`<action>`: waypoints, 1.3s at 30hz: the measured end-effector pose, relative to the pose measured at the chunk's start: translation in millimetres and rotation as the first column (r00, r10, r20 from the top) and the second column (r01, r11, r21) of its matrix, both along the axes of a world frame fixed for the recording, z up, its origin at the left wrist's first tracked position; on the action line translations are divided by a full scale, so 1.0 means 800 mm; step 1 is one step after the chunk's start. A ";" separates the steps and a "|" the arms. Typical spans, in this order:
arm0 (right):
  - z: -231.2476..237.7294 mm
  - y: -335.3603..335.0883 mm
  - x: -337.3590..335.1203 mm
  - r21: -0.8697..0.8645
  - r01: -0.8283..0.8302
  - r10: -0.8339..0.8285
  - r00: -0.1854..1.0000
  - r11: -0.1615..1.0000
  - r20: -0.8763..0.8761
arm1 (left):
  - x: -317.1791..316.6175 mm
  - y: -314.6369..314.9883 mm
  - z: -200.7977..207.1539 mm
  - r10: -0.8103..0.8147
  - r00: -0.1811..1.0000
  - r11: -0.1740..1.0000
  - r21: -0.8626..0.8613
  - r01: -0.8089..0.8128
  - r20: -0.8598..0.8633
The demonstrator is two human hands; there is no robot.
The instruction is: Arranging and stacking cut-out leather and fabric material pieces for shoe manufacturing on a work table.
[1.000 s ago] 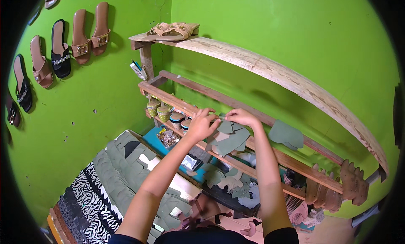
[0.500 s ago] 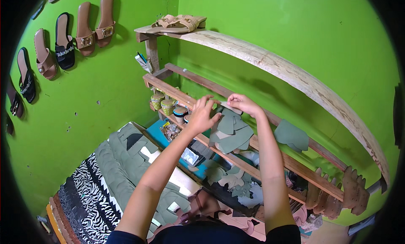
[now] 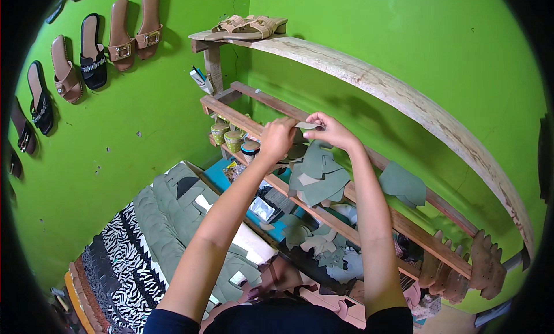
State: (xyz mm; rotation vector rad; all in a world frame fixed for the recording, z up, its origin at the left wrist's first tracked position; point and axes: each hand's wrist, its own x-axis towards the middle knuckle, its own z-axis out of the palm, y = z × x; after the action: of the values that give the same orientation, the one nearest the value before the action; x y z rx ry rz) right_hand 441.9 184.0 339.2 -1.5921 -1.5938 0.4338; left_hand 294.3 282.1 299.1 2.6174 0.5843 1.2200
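A small, flat grey-green piece of sheet material [image 3: 309,126] is raised above the wooden rack, slightly bent, its face turned partly away. Thumb and fingers of my right hand [image 3: 334,132] pinch its right end. My left hand [image 3: 278,137] is closed at the left end, with its fingertips partly hidden behind the knuckles. Just below the hands, a stack of grey-green cut pieces [image 3: 320,178] lies across the rack's bars. Another grey-green piece [image 3: 402,184] hangs over the rear bar to the right.
The wooden rack [image 3: 242,121] runs diagonally under a long pale shelf [image 3: 369,74] bearing sandals [image 3: 248,27]. Wooden shoe lasts [image 3: 485,262] hang at right. Small jars [image 3: 233,140] stand below. Folded grey-green sheets [image 3: 173,213] and zebra-print material [image 3: 124,247] lie left; sandals [image 3: 92,51] hang on the wall.
The small piece has been lifted off the stack, up and to the left. My left hand has closed from spread fingers, and my right hand has risen slightly. The view has shifted a little.
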 end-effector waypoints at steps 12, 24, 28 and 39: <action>0.012 0.030 -0.051 0.539 0.075 -0.256 0.928 0.839 0.271 | -0.070 0.014 0.033 -0.023 0.912 0.998 -0.046 0.046 0.409; -0.093 0.152 -0.224 0.319 0.023 0.025 0.989 0.947 -0.146 | -0.249 0.065 -0.087 0.330 0.894 0.843 -0.521 -0.135 0.303; -0.196 0.160 -0.267 0.151 -0.003 0.015 0.997 0.989 -0.080 | -0.297 0.052 -0.188 0.466 0.874 0.681 -0.687 -0.254 0.138; -0.395 0.182 -0.290 -0.214 -0.278 0.160 0.881 0.936 -0.445 | -0.365 0.027 -0.353 0.672 0.741 0.328 -0.896 -0.300 -0.003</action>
State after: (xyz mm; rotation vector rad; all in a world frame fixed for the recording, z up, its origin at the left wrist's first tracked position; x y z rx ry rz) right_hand 209.8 329.7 23.3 -1.3861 -1.4210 1.0887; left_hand 2.6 303.8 16.8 1.2877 1.5316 1.0668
